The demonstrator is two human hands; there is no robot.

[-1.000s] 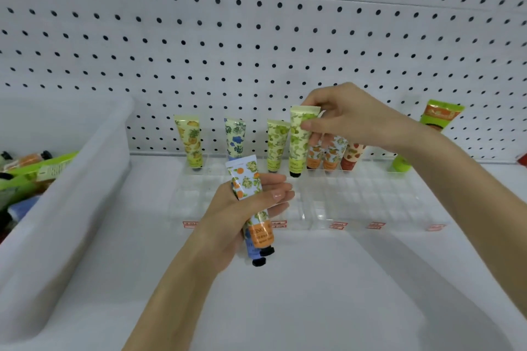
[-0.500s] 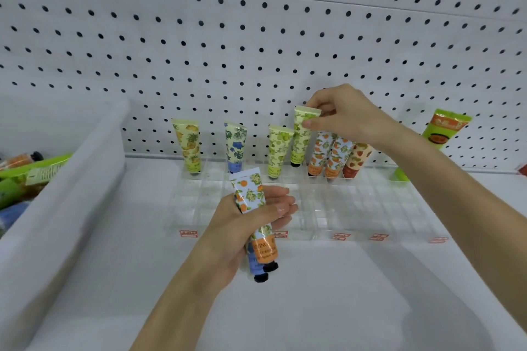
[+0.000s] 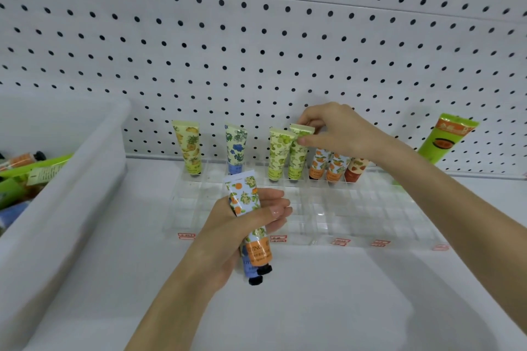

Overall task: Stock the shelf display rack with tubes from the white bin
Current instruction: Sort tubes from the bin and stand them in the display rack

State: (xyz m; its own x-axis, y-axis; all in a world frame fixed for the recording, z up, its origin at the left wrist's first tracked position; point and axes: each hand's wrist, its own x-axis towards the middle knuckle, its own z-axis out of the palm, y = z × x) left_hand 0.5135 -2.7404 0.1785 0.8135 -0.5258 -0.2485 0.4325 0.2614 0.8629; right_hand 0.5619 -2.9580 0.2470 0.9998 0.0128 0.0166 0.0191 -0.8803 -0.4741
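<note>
1. The right hand [image 3: 339, 134] pinches the flat crimped top of a pale green, lime-patterned soft plastic tube [image 3: 298, 157] between thumb and fingertips. That tube stands cap-down in the back row of the clear acrylic compartment rack [image 3: 328, 208], just beside a matching lime tube [image 3: 278, 154] on its left.
2. The left hand [image 3: 242, 225] hangs over the rack's front, fingers curled round two tubes at once: a white orange-blossom tube [image 3: 245, 199] in front and a blue tube [image 3: 247, 265] behind it. Both have black caps pointing down toward the white shelf [image 3: 313, 308].
3. The back row also holds a yellow pineapple tube [image 3: 189, 148] and a blue-flower tube [image 3: 235, 148]. More orange and red tubes stand under the right wrist, partly hidden.
4. The white plastic bin [image 3: 71, 179] sits at the left of the shelf, with more tubes lying in it.
5. To my eye these tubes are light and squashy, with a glossy skin that could slip. The stiff crimp is the sensible place to pinch, letting the narrow cap find its compartment. Squeezing the body would only dent it.
6. Neighbours stand close, so a careless push might tip them.
7. A large bright green tube [image 3: 447, 139] leans against the white pegboard [image 3: 256, 37] at far right, outside the rack.
</note>
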